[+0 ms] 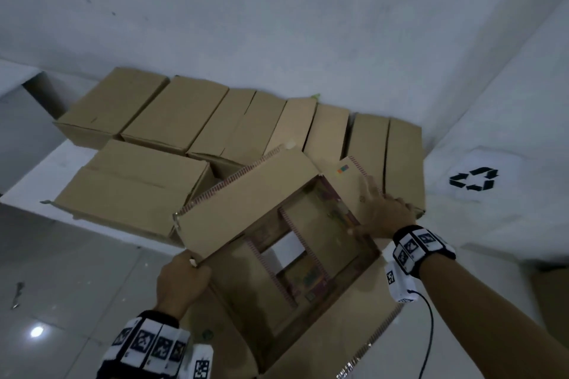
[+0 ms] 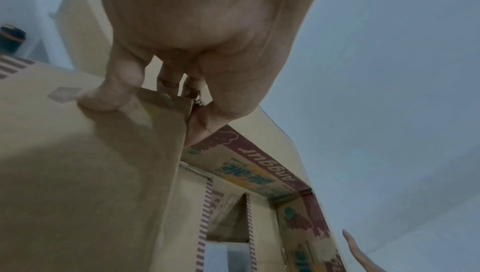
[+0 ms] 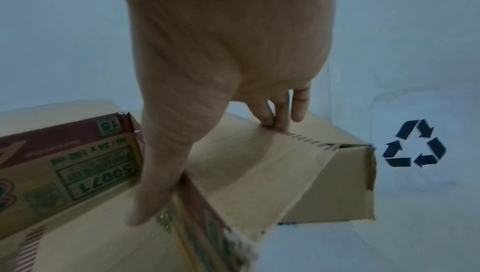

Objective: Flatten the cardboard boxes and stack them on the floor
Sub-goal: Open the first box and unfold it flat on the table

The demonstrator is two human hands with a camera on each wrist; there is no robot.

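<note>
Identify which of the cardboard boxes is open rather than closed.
The printed box held between the left hand and right hand: its flaps are spread and you see through it. The plain boxes on the platform behind are shut.

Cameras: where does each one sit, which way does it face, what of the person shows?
Head: on the head, looking forward and down at the open box and closed boxes by the wall; both hands and forearms show.
Left wrist: along the left hand gripping a box flap.
Right wrist: along the right hand, fingers straight on a flap; recycling symbol beyond.
Shared: all views show the open box.
</note>
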